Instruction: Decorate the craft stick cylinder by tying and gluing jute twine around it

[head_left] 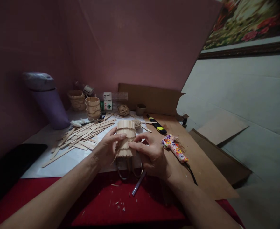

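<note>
A small cup made of wooden sticks [125,127], with twine around it, is held up over the front edge of the white sheet. My left hand [108,143] grips its left side, the thumb lying on the front. On the right, my right hand [151,152] has its thumb and index finger pinched against the cup's lower twine band; whatever lies between the fingertips is too small to make out. Below the cup are scissors [122,175], their handle loops showing, and a clear glue stick [139,183].
Loose wooden sticks [82,136] are spread at the left, near a purple tumbler [50,108]. Behind stand two finished cups [93,108], bottles and a twine ball [123,110]. A utility knife [157,125] and a flowered glue gun [174,149] with cord lie right.
</note>
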Available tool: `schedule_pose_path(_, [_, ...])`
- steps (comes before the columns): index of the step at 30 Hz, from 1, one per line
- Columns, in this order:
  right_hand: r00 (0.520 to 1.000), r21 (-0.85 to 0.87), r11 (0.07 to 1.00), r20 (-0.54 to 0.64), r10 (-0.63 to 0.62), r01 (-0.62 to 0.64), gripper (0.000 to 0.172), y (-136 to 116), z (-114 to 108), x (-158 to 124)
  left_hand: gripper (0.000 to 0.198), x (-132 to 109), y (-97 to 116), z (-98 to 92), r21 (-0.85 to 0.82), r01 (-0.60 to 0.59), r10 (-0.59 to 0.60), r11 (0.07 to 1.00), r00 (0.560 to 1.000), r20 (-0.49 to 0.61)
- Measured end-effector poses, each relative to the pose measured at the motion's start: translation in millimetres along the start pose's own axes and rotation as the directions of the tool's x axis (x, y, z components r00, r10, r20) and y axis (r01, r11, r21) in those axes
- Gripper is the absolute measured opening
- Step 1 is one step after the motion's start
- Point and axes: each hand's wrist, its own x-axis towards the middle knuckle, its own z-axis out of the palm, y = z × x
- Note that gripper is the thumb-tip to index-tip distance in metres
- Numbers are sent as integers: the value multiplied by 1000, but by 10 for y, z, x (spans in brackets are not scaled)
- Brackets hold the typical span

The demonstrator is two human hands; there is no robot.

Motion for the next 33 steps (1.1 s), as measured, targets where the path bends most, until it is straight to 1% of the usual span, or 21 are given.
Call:
schedule_pose_path(4, [1000,19,1000,-25,-16,17,42,14,0,-4,41,-8,-5,0,-40,-10,11,999,1000,29])
schedule_pose_path(8, [998,48,997,-29,-59,60,43,41,-1,-3,54,-27,15,12,-20,-33,34,999,998,48])
schedule_pose_path(12, [999,64,997,-19,-49,50,43,59,4,-1,60,-38,30,26,15,-56,56,998,998,29])
schedule_pose_path(19, [995,31,995,-49,-90,91,42,54,16,20,56,-65,27,40,48,-86,84,995,996,36])
schedule_pose_path(22, [992,13,994,-65,-111,112,37,62,31,24,56,-69,13,37,66,-70,68,995,997,38])
schedule_pose_path(25, [989,-9,991,-69,-132,132,32,57,44,31,54,-42,-22,22,91,-86,83,992,996,42])
schedule_pose_path(33, [978,-78,980,-86,-190,183,29,6,70,57,54,-11,-87,29,114,-144,145,983,989,-3])
